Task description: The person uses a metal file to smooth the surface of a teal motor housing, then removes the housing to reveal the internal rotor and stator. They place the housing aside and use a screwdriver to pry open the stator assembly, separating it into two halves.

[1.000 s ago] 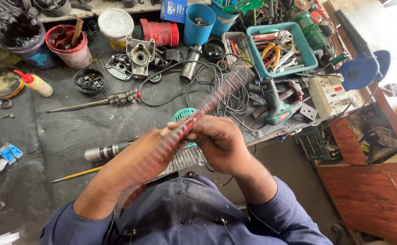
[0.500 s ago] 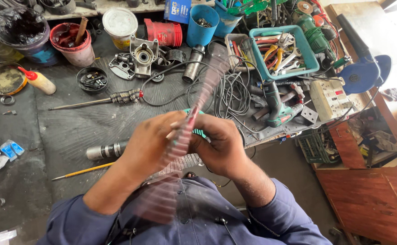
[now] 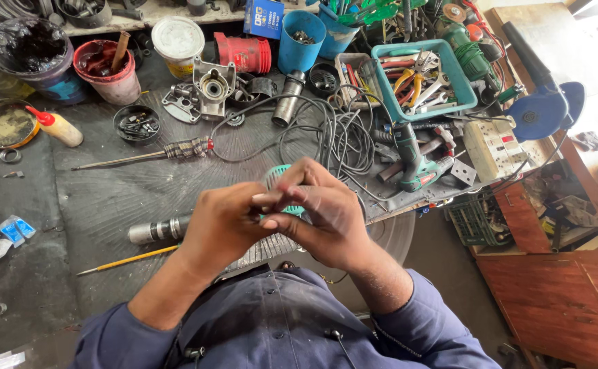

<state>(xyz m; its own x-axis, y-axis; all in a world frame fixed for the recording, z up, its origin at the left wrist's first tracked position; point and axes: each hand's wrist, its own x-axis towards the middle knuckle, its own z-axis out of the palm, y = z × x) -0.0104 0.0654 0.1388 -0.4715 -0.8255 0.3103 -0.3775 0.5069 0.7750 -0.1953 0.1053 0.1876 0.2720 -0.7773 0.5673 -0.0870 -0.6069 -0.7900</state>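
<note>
Cluttered workbench (image 3: 94, 198), left hand (image 3: 223, 225) and right hand (image 3: 323, 215) fingers pinching green part (image 3: 280, 176), axis hidden

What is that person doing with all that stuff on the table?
A person in a blue shirt sits at a cluttered workbench. The left hand and right hand are pressed together over a small teal ribbed part, gripping it with the fingers. Around them lie a metal cylinder, a screwdriver, a tangle of black cable and a teal basket of pliers.
</note>
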